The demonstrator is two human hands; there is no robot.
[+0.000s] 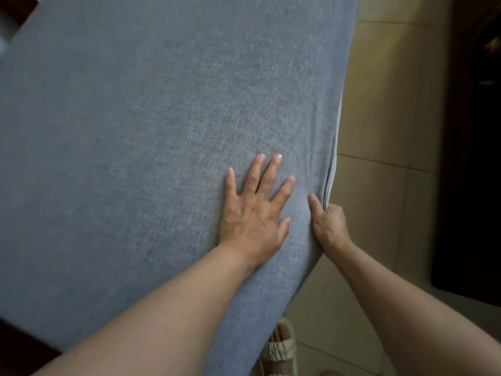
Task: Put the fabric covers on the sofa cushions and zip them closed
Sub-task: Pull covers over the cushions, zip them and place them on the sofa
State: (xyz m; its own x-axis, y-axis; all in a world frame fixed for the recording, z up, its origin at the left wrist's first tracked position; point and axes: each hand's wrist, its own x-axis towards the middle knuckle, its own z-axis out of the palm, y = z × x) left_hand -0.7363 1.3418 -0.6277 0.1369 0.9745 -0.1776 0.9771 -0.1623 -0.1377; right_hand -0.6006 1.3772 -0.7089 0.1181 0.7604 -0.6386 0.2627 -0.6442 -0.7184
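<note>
A large sofa cushion in its blue-grey woven fabric cover (151,131) fills most of the view. My left hand (254,210) lies flat on the cover near the right edge, fingers spread and straight, pressing down. My right hand (326,222) grips the cover's right edge, thumb on top and fingers curled under the side, where the fabric puckers. A pale seam or zip line (333,169) runs up that side edge above my right hand. I cannot tell whether the zip is closed.
Beige tiled floor (379,185) lies to the right of the cushion. Dark furniture (471,158) stands at the far right. My foot in a cream sandal (280,346) shows below the cushion's edge. Dark wood (21,351) shows at the lower left.
</note>
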